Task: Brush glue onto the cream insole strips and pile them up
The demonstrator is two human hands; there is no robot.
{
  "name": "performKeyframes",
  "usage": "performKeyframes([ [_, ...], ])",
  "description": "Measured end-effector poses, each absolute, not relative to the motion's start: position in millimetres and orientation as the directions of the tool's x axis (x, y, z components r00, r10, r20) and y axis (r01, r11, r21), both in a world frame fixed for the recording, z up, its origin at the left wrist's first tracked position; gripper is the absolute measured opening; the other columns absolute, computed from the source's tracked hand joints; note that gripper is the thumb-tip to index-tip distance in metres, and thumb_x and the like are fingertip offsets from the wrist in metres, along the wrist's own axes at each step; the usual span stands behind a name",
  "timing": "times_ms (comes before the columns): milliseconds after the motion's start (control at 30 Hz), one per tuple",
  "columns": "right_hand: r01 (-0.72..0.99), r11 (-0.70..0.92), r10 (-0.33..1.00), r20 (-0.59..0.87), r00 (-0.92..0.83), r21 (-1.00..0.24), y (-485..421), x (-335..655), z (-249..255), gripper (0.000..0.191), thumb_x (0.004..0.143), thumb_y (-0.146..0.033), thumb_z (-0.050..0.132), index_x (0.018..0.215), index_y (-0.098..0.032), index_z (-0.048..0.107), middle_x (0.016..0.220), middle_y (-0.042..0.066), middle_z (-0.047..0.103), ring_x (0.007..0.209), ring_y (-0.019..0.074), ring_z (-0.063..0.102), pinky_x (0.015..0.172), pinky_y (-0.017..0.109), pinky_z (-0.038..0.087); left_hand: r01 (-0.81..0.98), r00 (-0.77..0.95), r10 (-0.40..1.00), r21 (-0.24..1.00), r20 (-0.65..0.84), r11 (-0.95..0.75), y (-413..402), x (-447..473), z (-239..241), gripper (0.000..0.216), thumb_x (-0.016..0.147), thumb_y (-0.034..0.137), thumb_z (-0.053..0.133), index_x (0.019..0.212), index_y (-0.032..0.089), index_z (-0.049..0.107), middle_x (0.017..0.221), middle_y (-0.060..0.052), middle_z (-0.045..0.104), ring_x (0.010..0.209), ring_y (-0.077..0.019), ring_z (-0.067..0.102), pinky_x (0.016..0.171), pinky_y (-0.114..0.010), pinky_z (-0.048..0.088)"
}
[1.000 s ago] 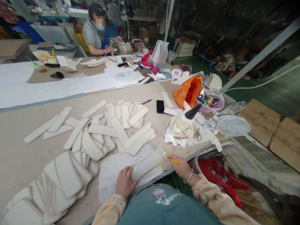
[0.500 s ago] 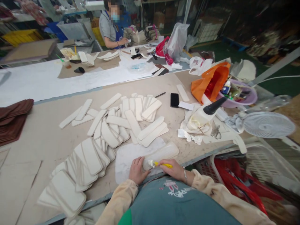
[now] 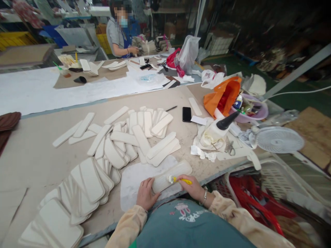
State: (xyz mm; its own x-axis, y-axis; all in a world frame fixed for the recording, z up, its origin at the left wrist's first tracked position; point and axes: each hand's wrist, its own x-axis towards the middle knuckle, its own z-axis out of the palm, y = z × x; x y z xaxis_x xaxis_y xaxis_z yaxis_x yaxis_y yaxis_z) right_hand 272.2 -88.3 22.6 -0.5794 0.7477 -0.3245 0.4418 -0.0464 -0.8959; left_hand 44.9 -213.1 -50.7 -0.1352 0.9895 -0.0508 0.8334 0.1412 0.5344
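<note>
On a white sheet (image 3: 129,186) at the table's near edge lies a long, pale panel (image 3: 178,170) with rounded ends. My left hand (image 3: 147,194) holds the panel's left end, fingers over the far side and thumb along the near side. A brush with a yellow handle (image 3: 184,180) is pinched in my right hand (image 3: 193,187). Its whitish tip rests on the panel, right of my left hand. Further left spreads a pile of similar off-white panels (image 3: 90,179), with narrower strips (image 3: 124,137) heaped behind.
To the right stand a white bottle with a black nozzle (image 3: 216,132), scissors (image 3: 230,148) and a white fan (image 3: 280,139). A phone (image 3: 186,114) and an orange bag (image 3: 222,96) lie further back. A co-worker (image 3: 120,38) is across the tables. A crate (image 3: 287,172) stands below right.
The camera view has shifted, moving most of the scene leftward. The brush tip has moved slightly along the panel, away from my left hand. Both hands keep their holds.
</note>
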Motion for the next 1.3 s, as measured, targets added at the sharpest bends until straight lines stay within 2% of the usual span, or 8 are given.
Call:
performKeyframes([
  [167, 0.424, -0.056, 0.650, -0.355, -0.672, -0.904, -96, 263, 16, 0.022, 0.080, -0.028, 0.048, 0.091, -0.020, 0.065, 0.053, -0.004, 0.057, 0.049, 0.0094, 0.053, 0.050, 0.019, 0.043, 0.847, -0.111, 0.994, 0.521, -0.025, 0.108, -213, 42, -61, 0.062, 0.066, 0.041, 0.061, 0.121, 0.017, 0.045, 0.116, -0.011, 0.051, 0.106, -0.0263, 0.047, 0.092, -0.044, 0.039],
  [367, 0.484, -0.066, 0.827, -0.319, -0.462, -0.873, -65, 308, 7, 0.023, 0.081, -0.030, 0.046, 0.090, -0.018, 0.065, 0.051, -0.003, 0.056, 0.050, 0.0118, 0.055, 0.052, 0.022, 0.045, 0.850, -0.110, 0.993, 0.515, -0.032, 0.111, -212, 42, -60, 0.059, 0.067, 0.039, 0.060, 0.121, 0.019, 0.046, 0.117, -0.010, 0.051, 0.107, -0.0268, 0.047, 0.093, -0.045, 0.039],
  [533, 0.536, 0.017, 0.903, -0.217, -0.370, -0.844, -43, 341, 17, 0.026, 0.082, -0.032, 0.044, 0.093, -0.018, 0.063, 0.053, -0.001, 0.058, 0.053, 0.0148, 0.057, 0.055, 0.025, 0.047, 0.842, -0.137, 0.987, 0.516, -0.079, 0.158, -210, 45, -55, 0.059, 0.066, 0.037, 0.061, 0.120, 0.019, 0.047, 0.117, -0.010, 0.052, 0.108, -0.0265, 0.046, 0.094, -0.045, 0.037],
  [667, 0.556, 0.203, 0.872, -0.110, -0.477, -0.806, -53, 332, 24, 0.026, 0.083, -0.031, 0.044, 0.093, -0.019, 0.065, 0.073, 0.003, 0.068, 0.066, 0.0168, 0.063, 0.064, 0.028, 0.049, 0.849, -0.162, 0.975, 0.483, -0.151, 0.216, -210, 48, -52, 0.062, 0.066, 0.037, 0.060, 0.122, 0.016, 0.045, 0.120, -0.009, 0.050, 0.111, -0.0246, 0.043, 0.098, -0.040, 0.034],
  [767, 0.488, 0.297, 0.798, -0.067, -0.599, -0.821, -63, 323, 29, 0.023, 0.083, -0.029, 0.045, 0.091, -0.021, 0.066, 0.083, 0.003, 0.069, 0.073, 0.0170, 0.063, 0.068, 0.027, 0.049, 0.854, -0.183, 0.958, 0.447, -0.220, 0.266, -210, 52, -49, 0.067, 0.065, 0.037, 0.059, 0.126, 0.015, 0.043, 0.124, -0.009, 0.048, 0.115, -0.0238, 0.041, 0.101, -0.037, 0.030],
  [1033, 0.393, 0.234, 0.850, -0.009, -0.526, -0.889, -50, 362, 30, 0.026, 0.085, -0.035, 0.044, 0.095, -0.019, 0.063, 0.073, 0.003, 0.066, 0.058, 0.0138, 0.061, 0.057, 0.024, 0.050, 0.847, -0.148, 0.963, 0.473, -0.225, 0.241, -214, 50, -35, 0.081, 0.068, 0.040, 0.057, 0.137, 0.012, 0.026, 0.127, -0.011, 0.048, 0.116, -0.0240, 0.041, 0.101, -0.036, 0.031],
  [1167, 0.409, 0.200, 0.893, -0.007, -0.450, -0.890, -50, 387, 24, 0.027, 0.084, -0.035, 0.045, 0.095, -0.017, 0.063, 0.070, 0.003, 0.065, 0.059, 0.0147, 0.060, 0.057, 0.025, 0.052, 0.851, -0.158, 0.970, 0.473, -0.185, 0.229, -209, 39, -38, 0.055, 0.077, 0.044, 0.047, 0.125, 0.018, 0.046, 0.121, -0.009, 0.054, 0.112, -0.0231, 0.047, 0.098, -0.039, 0.036],
  [1300, 0.406, 0.183, 0.928, 0.022, -0.371, -0.895, -61, 398, 21, 0.024, 0.082, -0.033, 0.049, 0.094, -0.018, 0.064, 0.074, 0.004, 0.067, 0.062, 0.0159, 0.062, 0.059, 0.025, 0.053, 0.879, -0.235, 0.972, 0.422, -0.016, 0.220, -178, 25, -39, 0.040, 0.082, 0.042, 0.042, 0.110, 0.017, 0.057, 0.112, -0.010, 0.058, 0.106, -0.0223, 0.051, 0.094, -0.039, 0.039],
])
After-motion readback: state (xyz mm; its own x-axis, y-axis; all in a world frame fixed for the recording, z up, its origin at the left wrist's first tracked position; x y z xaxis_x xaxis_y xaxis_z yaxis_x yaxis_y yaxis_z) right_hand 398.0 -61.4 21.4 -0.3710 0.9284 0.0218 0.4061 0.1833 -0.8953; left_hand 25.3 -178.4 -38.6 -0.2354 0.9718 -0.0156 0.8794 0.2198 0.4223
